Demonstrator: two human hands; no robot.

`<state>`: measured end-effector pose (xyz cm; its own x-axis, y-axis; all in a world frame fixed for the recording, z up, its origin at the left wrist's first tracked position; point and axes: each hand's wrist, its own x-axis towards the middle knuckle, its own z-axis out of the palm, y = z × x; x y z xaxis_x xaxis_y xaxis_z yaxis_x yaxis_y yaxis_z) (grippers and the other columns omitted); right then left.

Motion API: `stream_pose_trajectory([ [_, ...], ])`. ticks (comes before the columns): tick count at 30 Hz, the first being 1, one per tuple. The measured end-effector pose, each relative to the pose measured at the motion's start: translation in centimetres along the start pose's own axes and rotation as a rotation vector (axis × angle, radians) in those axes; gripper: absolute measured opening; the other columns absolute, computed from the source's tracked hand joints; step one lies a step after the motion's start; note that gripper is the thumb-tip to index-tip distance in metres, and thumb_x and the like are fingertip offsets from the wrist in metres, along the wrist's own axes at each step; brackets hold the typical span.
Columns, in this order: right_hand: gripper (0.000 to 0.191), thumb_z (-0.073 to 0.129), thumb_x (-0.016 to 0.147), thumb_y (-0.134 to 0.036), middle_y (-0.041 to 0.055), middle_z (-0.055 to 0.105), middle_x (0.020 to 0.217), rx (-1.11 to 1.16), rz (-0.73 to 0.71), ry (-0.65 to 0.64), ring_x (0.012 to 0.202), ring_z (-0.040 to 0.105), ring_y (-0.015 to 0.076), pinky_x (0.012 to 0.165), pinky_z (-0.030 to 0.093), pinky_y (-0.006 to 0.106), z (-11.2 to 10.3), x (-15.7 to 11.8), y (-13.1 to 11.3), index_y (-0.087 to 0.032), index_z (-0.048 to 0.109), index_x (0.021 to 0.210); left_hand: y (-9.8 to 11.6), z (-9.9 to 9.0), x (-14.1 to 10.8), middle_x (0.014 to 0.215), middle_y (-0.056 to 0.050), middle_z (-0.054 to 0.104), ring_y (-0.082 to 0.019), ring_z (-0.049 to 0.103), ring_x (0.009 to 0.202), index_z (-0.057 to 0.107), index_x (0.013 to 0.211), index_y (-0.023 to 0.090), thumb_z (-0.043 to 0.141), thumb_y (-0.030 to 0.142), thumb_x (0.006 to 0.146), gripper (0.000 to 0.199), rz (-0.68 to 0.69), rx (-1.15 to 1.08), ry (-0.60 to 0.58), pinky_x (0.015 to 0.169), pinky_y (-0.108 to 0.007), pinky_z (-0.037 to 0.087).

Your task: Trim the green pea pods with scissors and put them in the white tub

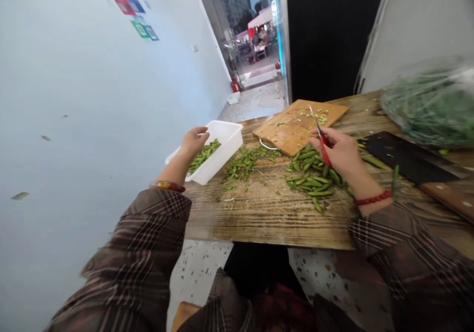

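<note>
My left hand (194,143) is over the white plastic container (218,162), its fingers stretched out and a little apart, with nothing visible in them. Green edamame pods (207,153) lie inside the container, partly hidden by that hand. Red-handled scissors (324,149) are held in my right hand (342,154), their blades pointing up and away over the cutting board. Just below this hand a pile of whole edamame pods (313,184) rests on the wooden table (255,223). Small green trimmings (244,163) are heaped between the container and the pile.
A wooden cutting board (285,127) with small pale bits on it lies behind the pile. To the right are a cleaver (403,157) with a wooden handle and a clear plastic bag (433,107) of greens. A white wall (92,100) stands close on the left.
</note>
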<state>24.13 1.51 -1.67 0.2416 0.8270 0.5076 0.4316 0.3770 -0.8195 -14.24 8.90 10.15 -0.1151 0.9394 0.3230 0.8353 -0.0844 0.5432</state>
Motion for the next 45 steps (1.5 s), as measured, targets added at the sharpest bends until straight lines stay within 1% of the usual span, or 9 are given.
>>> stream_pose_trajectory([
  [4, 0.043, 0.062, 0.077, -0.054, -0.0037, 0.052, 0.058, 0.140, 0.012, 0.077, 0.049, 0.045, 0.0106, 0.047, 0.038, 0.024, -0.8, 0.9, -0.4, -0.019, 0.067, 0.100, 4.3, 3.6, -2.8, 0.102, -0.011, 0.070, -0.023, 0.063, 0.092, 0.069, 0.104, 0.014, 0.058, 0.035, 0.077, 0.036, 0.216, 0.017, -0.141, 0.089, -0.039, 0.047],
  [11, 0.041, 0.058, 0.080, -0.056, -0.0032, 0.050, 0.060, 0.268, 0.114, 0.189, 0.046, 0.044, 0.0100, 0.042, 0.037, 0.024, -1.6, 1.8, -0.5, -0.021, 0.062, 0.102, 12.4, 10.6, -12.3, 0.099, -0.008, 0.070, -0.023, 0.063, 0.097, 0.071, 0.094, 0.020, 0.064, 0.026, 0.076, 0.020, 0.673, -0.091, -0.631, 0.095, -0.039, 0.046],
  [15, 0.044, 0.052, 0.083, -0.057, -0.0013, 0.052, 0.064, 0.225, 0.136, 0.162, 0.050, 0.046, 0.0110, 0.046, 0.039, 0.025, -1.2, 1.8, -0.5, -0.020, 0.061, 0.105, 14.2, 13.3, -16.7, 0.111, -0.011, 0.064, -0.025, 0.060, 0.100, 0.068, 0.105, 0.022, 0.065, 0.017, 0.075, 0.030, 0.941, -0.104, -0.768, 0.093, -0.039, 0.046],
  [19, 0.044, 0.056, 0.080, -0.056, -0.0012, 0.055, 0.066, 0.205, 0.116, 0.097, 0.054, 0.048, 0.0117, 0.051, 0.040, 0.025, -0.1, 1.5, -0.4, -0.018, 0.064, 0.103, 14.1, 14.5, -17.7, 0.118, -0.011, 0.060, -0.023, 0.059, 0.098, 0.068, 0.098, 0.021, 0.051, 0.013, 0.084, 0.023, 1.030, -0.051, -0.866, 0.090, -0.035, 0.046],
  [26, 0.037, 0.063, 0.078, -0.051, -0.0019, 0.059, 0.066, -0.122, -0.070, -0.237, 0.060, 0.051, 0.0132, 0.057, 0.037, 0.024, 1.4, -0.1, -1.1, -0.022, 0.069, 0.100, 10.7, 14.8, -14.8, 0.112, -0.012, 0.063, -0.024, 0.057, 0.105, 0.069, 0.091, 0.020, 0.050, 0.017, 0.085, 0.020, 0.873, -0.148, -0.776, 0.095, -0.038, 0.044],
  [30, 0.040, 0.062, 0.080, -0.047, 0.0009, 0.064, 0.076, -0.254, -0.039, -0.102, 0.064, 0.054, 0.0152, 0.060, 0.040, 0.025, 0.0, 0.8, -0.1, -0.022, 0.066, 0.111, 8.9, 14.1, -13.5, 0.098, -0.009, 0.067, -0.021, 0.060, 0.095, 0.069, 0.083, 0.019, 0.057, 0.020, 0.081, 0.013, 0.611, -0.308, -0.666, 0.089, -0.035, 0.045],
  [34, 0.041, 0.060, 0.082, -0.044, 0.0067, 0.069, 0.092, -0.463, 0.049, 0.049, 0.081, 0.061, 0.0212, 0.072, 0.045, 0.031, -2.7, 2.0, 2.5, -0.022, 0.063, 0.117, 8.2, 13.0, -12.7, 0.069, -0.002, 0.063, -0.014, 0.057, 0.064, 0.068, 0.090, 0.017, 0.062, 0.030, 0.078, 0.019, 0.256, -0.550, -0.611, 0.061, -0.025, 0.043],
  [37, 0.045, 0.057, 0.083, -0.044, 0.0126, 0.069, 0.101, -0.634, 0.143, 0.101, 0.091, 0.062, 0.0260, 0.078, 0.046, 0.035, -4.3, 2.1, 4.6, -0.019, 0.061, 0.121, 7.8, 12.4, -12.4, 0.077, -0.003, 0.065, -0.011, 0.055, 0.057, 0.066, 0.101, 0.015, 0.066, 0.035, 0.074, 0.034, 0.067, -0.744, -0.595, 0.048, -0.020, 0.036],
  [45, 0.047, 0.058, 0.082, -0.048, 0.0101, 0.071, 0.099, -0.581, 0.212, -0.101, 0.091, 0.064, 0.0254, 0.079, 0.048, 0.036, -3.1, 0.8, 5.4, -0.022, 0.062, 0.120, 5.5, 13.0, -12.1, 0.078, -0.004, 0.066, -0.009, 0.055, 0.054, 0.064, 0.104, 0.013, 0.072, 0.038, 0.069, 0.043, -0.063, -0.952, -0.539, 0.042, -0.017, 0.031],
])
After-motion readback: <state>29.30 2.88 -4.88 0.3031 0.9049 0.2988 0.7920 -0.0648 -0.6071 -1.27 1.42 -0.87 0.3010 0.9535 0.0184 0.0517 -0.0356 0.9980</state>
